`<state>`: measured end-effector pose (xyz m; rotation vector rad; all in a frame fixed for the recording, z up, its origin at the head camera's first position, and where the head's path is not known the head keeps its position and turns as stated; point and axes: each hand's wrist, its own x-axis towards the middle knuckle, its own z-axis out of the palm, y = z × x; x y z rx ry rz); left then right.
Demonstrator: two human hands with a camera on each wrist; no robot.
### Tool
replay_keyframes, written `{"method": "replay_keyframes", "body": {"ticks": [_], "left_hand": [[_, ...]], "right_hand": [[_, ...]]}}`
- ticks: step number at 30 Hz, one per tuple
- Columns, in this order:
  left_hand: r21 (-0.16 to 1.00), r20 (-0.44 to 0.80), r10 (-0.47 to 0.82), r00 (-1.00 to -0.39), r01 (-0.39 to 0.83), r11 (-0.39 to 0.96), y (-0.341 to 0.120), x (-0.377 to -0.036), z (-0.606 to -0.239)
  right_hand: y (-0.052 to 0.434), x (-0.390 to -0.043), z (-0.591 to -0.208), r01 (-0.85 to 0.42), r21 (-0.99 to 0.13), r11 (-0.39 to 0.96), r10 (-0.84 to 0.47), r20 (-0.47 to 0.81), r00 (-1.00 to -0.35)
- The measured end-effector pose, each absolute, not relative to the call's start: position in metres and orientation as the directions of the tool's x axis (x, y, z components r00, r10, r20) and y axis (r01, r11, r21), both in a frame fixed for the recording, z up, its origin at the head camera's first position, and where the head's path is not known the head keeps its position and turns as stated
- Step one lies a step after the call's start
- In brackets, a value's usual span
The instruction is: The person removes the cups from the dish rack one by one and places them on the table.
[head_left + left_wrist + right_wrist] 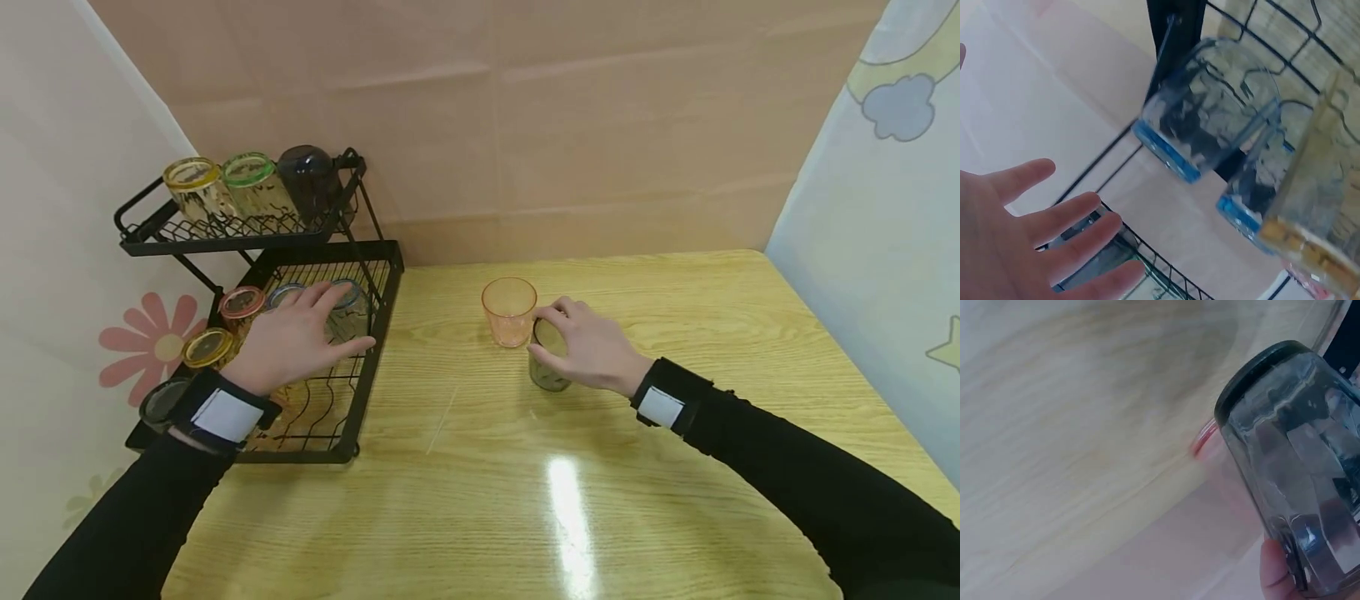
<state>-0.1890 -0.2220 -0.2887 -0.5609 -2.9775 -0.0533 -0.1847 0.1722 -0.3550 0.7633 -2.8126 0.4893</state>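
Observation:
My right hand [551, 333] grips a dark smoky glass [549, 375] [1297, 462] standing on the wooden table, thumb and fingers curled round its upper part. An orange glass [509, 311] stands upright just to its left, close against it. My left hand [333, 321] [1041, 237] hovers with spread, straight fingers over the lower tier of a black wire rack [375, 350], holding nothing. Beneath and beyond its fingers lie two blue-rimmed glasses [1204, 119] [351, 293]. A yellow-rimmed glass [1322, 212] lies beside them.
The rack's upper tier [225, 237] carries a yellow-rimmed, a green-rimmed and a dark glass. On the lower tier lie a red-rimmed glass [242, 304], a yellow-rimmed one [207, 347] and a dark one [161, 404]. Walls close the left, back and right sides.

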Motion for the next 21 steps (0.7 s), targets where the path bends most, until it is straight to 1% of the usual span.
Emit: {"method": "replay_keyframes", "body": {"ticks": [7,14,21], "left_hand": [[0.000,0.125,0.293,-0.948,0.296,0.955,-0.233,-0.197,-0.280],[0.013,0.132,0.270,-0.954,0.274,0.962,-0.239,-0.205,-0.276],[0.021,0.132,0.251,-0.959,0.256,0.966,-0.236,-0.209,-0.273]], "right_hand": [[0.190,-0.213,-0.359,-0.442,-0.225,0.868,-0.401,0.204,-0.893],[0.204,-0.235,-0.368,-0.354,-0.208,0.912,-0.335,0.123,-0.934],[0.206,-0.253,-0.376,-0.338,-0.180,0.924,-0.313,0.152,-0.937]]}}
